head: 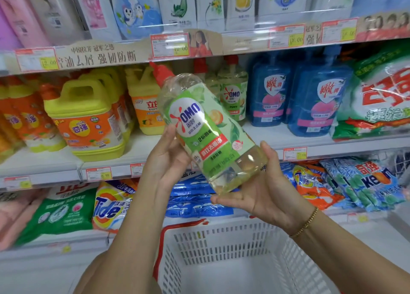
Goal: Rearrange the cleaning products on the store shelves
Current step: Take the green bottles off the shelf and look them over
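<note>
A clear OMO dish-soap bottle (206, 129) with a green label and red cap is held in the air, tilted with its cap up and to the left, in front of the middle shelf. My left hand (170, 158) grips its left side, thumb against the label. My right hand (261, 191) cups the base from below and the right, thumb along the bottle's lower side. More OMO bottles (233, 96) with red caps stand on the middle shelf (275, 136) behind it.
Yellow detergent jugs (88, 118) stand left on the shelf, blue bottles (315, 98) and a powder bag (377, 103) right. Tide and other powder bags (111, 207) lie on the lower shelf. A white plastic basket (221, 245) sits below my hands.
</note>
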Available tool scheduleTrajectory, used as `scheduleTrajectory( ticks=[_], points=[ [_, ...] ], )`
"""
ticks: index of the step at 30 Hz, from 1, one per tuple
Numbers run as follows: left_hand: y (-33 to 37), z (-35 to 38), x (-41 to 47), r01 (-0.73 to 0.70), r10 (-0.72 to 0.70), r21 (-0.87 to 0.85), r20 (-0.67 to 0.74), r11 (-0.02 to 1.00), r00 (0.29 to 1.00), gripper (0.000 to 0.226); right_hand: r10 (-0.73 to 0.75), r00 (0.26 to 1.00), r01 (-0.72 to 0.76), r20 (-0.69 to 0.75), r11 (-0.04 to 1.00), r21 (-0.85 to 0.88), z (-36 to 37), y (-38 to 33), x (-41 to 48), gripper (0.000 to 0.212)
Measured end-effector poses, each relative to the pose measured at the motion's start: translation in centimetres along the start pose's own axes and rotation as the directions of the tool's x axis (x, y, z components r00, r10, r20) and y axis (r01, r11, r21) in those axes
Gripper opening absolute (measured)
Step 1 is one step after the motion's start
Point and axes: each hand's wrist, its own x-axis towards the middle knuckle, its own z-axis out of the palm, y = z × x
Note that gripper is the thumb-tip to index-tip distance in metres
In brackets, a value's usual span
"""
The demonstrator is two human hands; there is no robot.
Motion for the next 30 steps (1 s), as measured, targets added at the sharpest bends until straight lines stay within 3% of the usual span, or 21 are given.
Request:
scheduleTrajectory(
  ticks=[3, 7, 8, 9, 12, 14, 15, 19, 21, 24, 26, 28, 30],
  points=[
    [0.6, -0.2, 0.0, 0.005, -0.005, 0.006, -0.007, 1.000, 1.000, 0.083, 0.076, 0.997, -0.075, 0.000, 0.984, -0.165, 1.8, -0.8, -0.6, 0.084],
    [0.2, 0.3, -0.5, 0.143, -0.144, -0.039, -0.021, 0.989, 0.989, 0.090, 0.106, 0.994, -0.097, 0.001, 0.908, -0.409, 4.2, -2.1, -2.2, 0.093],
    [0.0, 0.7, -0.7, 0.147, -0.151, -0.093, -0.034, 0.985, 0.988, 0.076, 0.097, 0.995, -0.087, 0.001, 0.887, -0.454, 4.8, -2.3, -2.6, 0.093],
    [-0.3, 1.4, -0.9, 0.179, -0.182, -0.135, -0.010, 0.975, 0.983, 0.060, 0.084, 0.996, -0.073, 0.002, 0.871, -0.486, 5.2, -2.3, -3.1, 0.091],
    [-1.1, 2.7, -1.9, 0.269, -0.253, -0.205, 0.102, 0.941, 0.962, 0.083, 0.064, 0.998, -0.061, -0.012, 0.844, -0.533, 5.7, -2.7, -4.2, 0.093],
    [-2.1, 3.3, -1.8, 0.258, -0.236, -0.151, 0.146, 0.954, 0.961, 0.064, 0.080, 0.996, -0.085, -0.034, 0.840, -0.536, 5.2, -3.3, -4.8, 0.097],
    [-2.3, 3.2, -1.7, 0.312, -0.296, -0.124, 0.136, 0.942, 0.946, 0.057, 0.091, 0.995, -0.101, -0.045, 0.839, -0.535, 4.8, -3.7, -5.1, 0.097],
    [-3.8, 3.6, -1.6, 0.340, -0.337, -0.110, 0.043, 0.934, 0.940, 0.098, 0.150, 0.982, -0.186, -0.111, 0.777, -0.601, 2.6, -5.7, -6.7, 0.092],
    [-4.6, 4.3, -1.4, 0.323, -0.323, -0.066, 0.015, 0.944, 0.946, 0.099, 0.139, 0.976, -0.218, -0.170, 0.680, -0.700, 1.2, -7.0, -7.9, 0.085],
    [-5.8, 5.1, -0.5, 0.203, -0.204, 0.120, -0.005, 0.972, 0.979, 0.079, 0.029, 0.971, -0.217, -0.236, 0.517, -0.828, -0.3, -9.1, -10.0, 0.067],
    [-6.6, 6.9, -0.1, 0.112, -0.127, 0.353, 0.018, 0.929, 0.992, 0.094, -0.150, 0.958, -0.162, -0.244, 0.417, -0.894, -0.9, -10.6, -10.9, 0.062],
    [-8.4, 8.7, 0.7, 0.032, -0.090, 0.531, 0.084, 0.847, 0.992, 0.092, -0.363, 0.904, -0.087, -0.224, 0.355, -0.931, -1.7, -12.4, -11.4, 0.078],
    [-11.2, 10.5, 1.3, -0.012, -0.114, 0.626, 0.161, 0.780, 0.980, 0.086, -0.485, 0.851, -0.030, -0.204, 0.342, -0.939, -3.1, -14.2, -12.0, 0.091]
  ],
)
